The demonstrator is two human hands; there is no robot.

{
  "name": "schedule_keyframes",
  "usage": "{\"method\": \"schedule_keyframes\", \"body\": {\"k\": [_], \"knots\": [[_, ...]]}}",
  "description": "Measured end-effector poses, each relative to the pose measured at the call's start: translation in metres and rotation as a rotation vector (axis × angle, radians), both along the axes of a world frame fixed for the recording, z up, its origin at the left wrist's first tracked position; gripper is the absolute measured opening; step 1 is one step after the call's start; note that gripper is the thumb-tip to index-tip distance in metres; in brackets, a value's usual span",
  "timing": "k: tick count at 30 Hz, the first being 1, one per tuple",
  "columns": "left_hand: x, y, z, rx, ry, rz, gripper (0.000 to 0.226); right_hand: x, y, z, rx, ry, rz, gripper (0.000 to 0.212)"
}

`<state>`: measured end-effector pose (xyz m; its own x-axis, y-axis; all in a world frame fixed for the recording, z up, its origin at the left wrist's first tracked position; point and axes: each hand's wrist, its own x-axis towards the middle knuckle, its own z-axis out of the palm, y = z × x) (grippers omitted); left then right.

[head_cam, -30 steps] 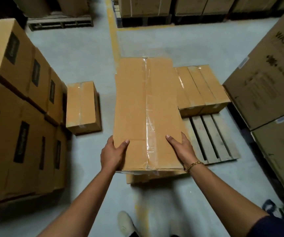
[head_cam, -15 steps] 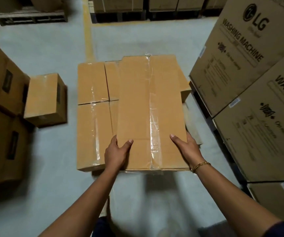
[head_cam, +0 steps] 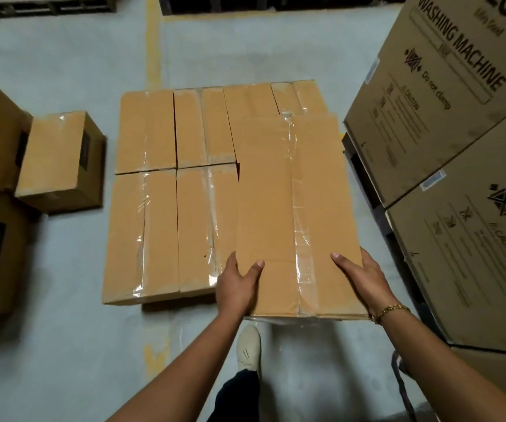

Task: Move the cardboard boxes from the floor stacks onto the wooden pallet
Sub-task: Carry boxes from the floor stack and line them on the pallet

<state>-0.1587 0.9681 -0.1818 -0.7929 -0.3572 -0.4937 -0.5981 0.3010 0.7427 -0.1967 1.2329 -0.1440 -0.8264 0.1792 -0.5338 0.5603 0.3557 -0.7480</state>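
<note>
The left hand (head_cam: 236, 287) and right hand (head_cam: 363, 284) each clamped a side edge of the box (head_cam: 276, 202), thumbs on top, holding it level beside the laid boxes (head_cam: 160, 208) beyond the left hand, probably to fill that gap.

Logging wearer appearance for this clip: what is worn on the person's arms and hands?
Both forearms are bare to the frame's lower edge; no sleeves show. The left hand wears no glove, watch or bracelet. The right hand is also ungloved, with a gold chain bracelet around its wrist. No rings show on the visible fingers.
</note>
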Motion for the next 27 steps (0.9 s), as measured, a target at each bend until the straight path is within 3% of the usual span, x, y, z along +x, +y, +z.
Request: {"method": "schedule_keyframes", "body": {"k": [10, 15, 20, 23, 27], "knots": [[-0.014, 0.060, -0.110, 0.024, 0.015, 0.100, 0.073, -0.041, 0.050, -0.117, 0.015, -0.042, 0.070, 0.053], [-0.002, 0.088, -0.177, 0.049, 0.020, 0.140, 0.071, -0.039, 0.075, -0.187, 0.000, -0.047, 0.088, 0.032], [0.009, 0.109, -0.246, 0.050, 0.027, 0.186, 0.055, -0.037, 0.091, -0.270, -0.024, -0.057, 0.119, 0.068], [0.012, 0.115, -0.283, 0.033, 0.008, 0.207, 0.052, -0.036, 0.097, -0.316, -0.028, -0.056, 0.133, 0.058], [0.015, 0.118, -0.321, 0.014, 0.010, 0.243, 0.051, -0.038, 0.099, -0.367, -0.019, -0.051, 0.149, 0.068]]}}
